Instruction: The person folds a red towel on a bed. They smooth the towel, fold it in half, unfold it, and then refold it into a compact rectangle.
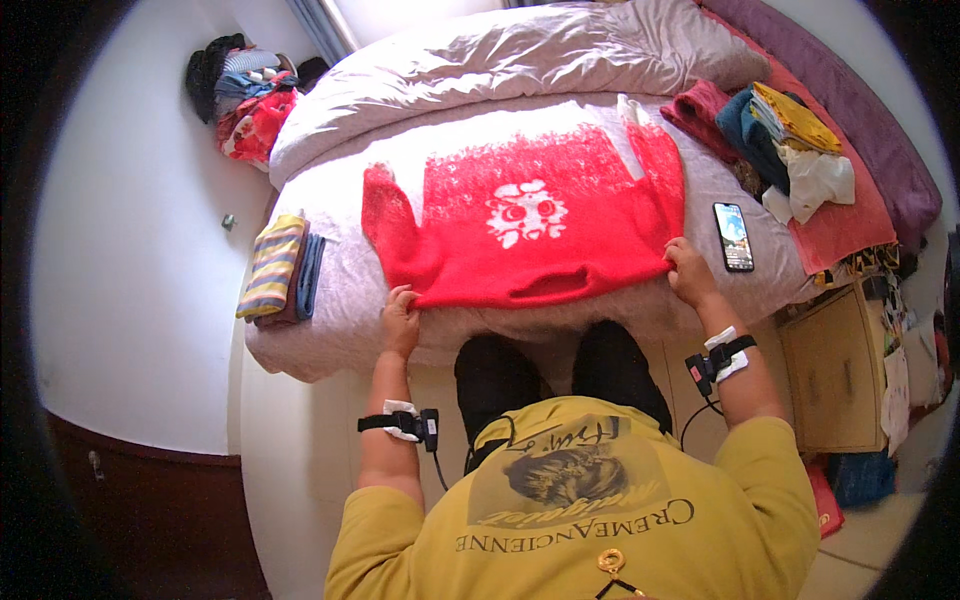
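Note:
A red knit sweater point(465, 255) with a white animal-face pattern lies spread on the bed, its neckline towards me and its hem away from me. Its sleeves stretch away on both sides. My left hand point(401, 319) pinches the shoulder edge at the left, and my right hand point(688, 271) grips the shoulder edge at the right. Right of the sweater lies a smartphone point(733, 237) with a lit screen. On the left side of the bed, a folded striped garment point(271, 266) rests beside and partly over folded dark and blue garments point(310, 277).
A rumpled quilt point(480, 64) covers the far part of the bed point(337, 337). Several folded clothes point(780, 135) are piled at the right on a red cloth. More clothes point(255, 105) are heaped at the far left. A wooden cabinet point(832, 375) stands at the right, below the bed's edge.

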The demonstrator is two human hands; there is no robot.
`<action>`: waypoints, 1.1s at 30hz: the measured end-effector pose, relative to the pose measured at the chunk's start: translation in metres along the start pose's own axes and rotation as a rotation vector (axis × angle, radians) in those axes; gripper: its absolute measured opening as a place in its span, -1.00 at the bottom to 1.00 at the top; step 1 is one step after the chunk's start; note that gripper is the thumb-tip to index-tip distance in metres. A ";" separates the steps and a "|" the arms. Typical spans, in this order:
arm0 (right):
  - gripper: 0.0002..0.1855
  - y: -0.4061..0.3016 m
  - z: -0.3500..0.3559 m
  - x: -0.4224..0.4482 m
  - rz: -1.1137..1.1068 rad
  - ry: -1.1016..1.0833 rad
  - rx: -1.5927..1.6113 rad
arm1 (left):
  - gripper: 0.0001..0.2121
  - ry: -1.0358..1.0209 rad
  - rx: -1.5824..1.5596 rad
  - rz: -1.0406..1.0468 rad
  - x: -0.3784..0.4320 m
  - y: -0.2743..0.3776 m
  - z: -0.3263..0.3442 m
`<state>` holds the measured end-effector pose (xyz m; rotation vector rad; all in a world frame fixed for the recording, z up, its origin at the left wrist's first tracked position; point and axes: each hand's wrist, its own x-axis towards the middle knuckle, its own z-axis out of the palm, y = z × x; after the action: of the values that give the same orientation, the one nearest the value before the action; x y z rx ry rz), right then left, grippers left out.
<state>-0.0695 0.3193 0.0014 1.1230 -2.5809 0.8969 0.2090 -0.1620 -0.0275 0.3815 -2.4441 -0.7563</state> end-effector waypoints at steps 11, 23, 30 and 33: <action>-0.80 -0.013 0.006 -0.031 0.063 -0.181 -0.045 | -0.74 -0.098 0.177 -0.081 -0.012 0.006 -0.013; -0.86 -0.037 0.004 0.037 0.253 -0.421 -0.591 | -0.60 -0.066 0.280 0.095 0.080 0.025 0.052; -0.58 -0.038 0.048 0.065 -0.127 -0.040 -0.424 | -0.47 -0.183 0.576 -0.088 0.070 0.024 0.091; -0.46 -0.030 0.084 0.064 -0.150 -0.065 -0.433 | -0.49 -0.153 0.582 -0.082 0.066 0.023 0.093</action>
<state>-0.0874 0.2144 -0.0274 1.2035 -2.5230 0.2522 0.0999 -0.1306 -0.0510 0.6621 -2.7795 -0.0860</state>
